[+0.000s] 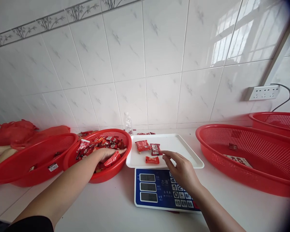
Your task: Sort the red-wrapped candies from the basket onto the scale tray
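My left hand (111, 152) reaches into a round red basket (128, 141) filled with small wrapped snacks. A shiny red snack packet (112, 159) is tilted up against its palm, apparently held; some of the fingers are hidden. Over the front of a white scale tray (183, 149), my right hand (178, 163) has its index finger stretched out and thumb apart. That fingertip is at the edge of a dark red packet (156, 149). Beside it on the tray are a larger red packet (143, 145) and a small orange-red packet (152, 160).
The blue scale panel (163, 190) sits before the tray. At left is another red basket (16, 178); at right, a large red basket (234, 167) with a few packets, another basket (275, 120) behind. A clear bottle (128, 124) stands by the tiled wall.
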`<control>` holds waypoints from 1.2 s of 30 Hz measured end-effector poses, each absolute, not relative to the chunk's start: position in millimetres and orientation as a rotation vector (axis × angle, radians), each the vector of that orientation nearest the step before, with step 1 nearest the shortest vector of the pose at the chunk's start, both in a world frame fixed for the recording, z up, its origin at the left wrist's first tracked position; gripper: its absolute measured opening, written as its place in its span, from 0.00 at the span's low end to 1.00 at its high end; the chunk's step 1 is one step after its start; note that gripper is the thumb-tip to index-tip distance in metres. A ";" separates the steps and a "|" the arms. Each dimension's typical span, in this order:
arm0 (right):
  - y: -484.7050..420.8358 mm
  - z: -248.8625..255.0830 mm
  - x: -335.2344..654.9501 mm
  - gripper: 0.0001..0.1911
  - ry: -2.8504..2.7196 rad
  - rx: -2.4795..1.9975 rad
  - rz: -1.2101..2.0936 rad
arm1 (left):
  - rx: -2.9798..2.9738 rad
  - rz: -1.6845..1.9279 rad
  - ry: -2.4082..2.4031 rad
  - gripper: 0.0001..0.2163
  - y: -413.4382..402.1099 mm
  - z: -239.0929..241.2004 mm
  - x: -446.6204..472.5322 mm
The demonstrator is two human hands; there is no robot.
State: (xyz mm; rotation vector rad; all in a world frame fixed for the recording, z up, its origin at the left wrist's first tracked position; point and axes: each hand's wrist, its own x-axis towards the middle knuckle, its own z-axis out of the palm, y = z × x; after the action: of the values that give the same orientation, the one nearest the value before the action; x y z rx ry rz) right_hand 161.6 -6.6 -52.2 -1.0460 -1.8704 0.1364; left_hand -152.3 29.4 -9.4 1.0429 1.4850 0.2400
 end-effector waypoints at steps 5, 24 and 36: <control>-5.7 -53.4 161.3 0.14 -1.874 -1.063 0.165 | 1.157 0.403 1.322 0.17 31.9 -6.9 -153.4; -4.6 -54.0 161.7 0.14 -1.870 -1.050 0.177 | 1.565 0.633 1.292 0.18 41.9 35.8 -89.5; -2.8 -54.6 162.7 0.14 -1.860 -1.025 0.116 | 1.882 0.314 1.929 0.19 69.5 -28.6 -153.8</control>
State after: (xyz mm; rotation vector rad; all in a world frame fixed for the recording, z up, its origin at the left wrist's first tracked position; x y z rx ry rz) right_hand 162.7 -2.8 -54.6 -1.0252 -1.8603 0.1155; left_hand -153.8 69.5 -28.6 1.8817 1.9288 0.3144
